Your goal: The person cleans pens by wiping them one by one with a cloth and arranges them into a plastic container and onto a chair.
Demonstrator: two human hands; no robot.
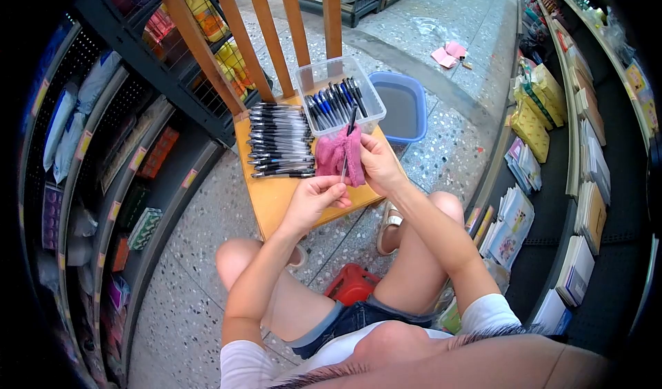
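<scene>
Over the front of a wooden chair (269, 199), my right hand (379, 160) grips a pink cloth (332, 153). A pen (352, 121) with a dark upper part runs up along the cloth, tilted slightly. My left hand (328, 194) pinches the pen's lower end between thumb and fingers. Left of the cloth, a stack of pens (279, 139) with clear barrels and dark ends lies on the seat. Behind the cloth stands a clear plastic box (372, 103) with several black and blue pens (336, 101) in it.
A blue basin (422, 116) holding greyish water (400, 110) is on the floor behind the box. A red plastic stool (352, 284) shows beneath me. Shelves with goods (138, 158) stand left, and shelves of notebooks (510, 227) right. Pink paper (449, 53) lies on the floor farther off.
</scene>
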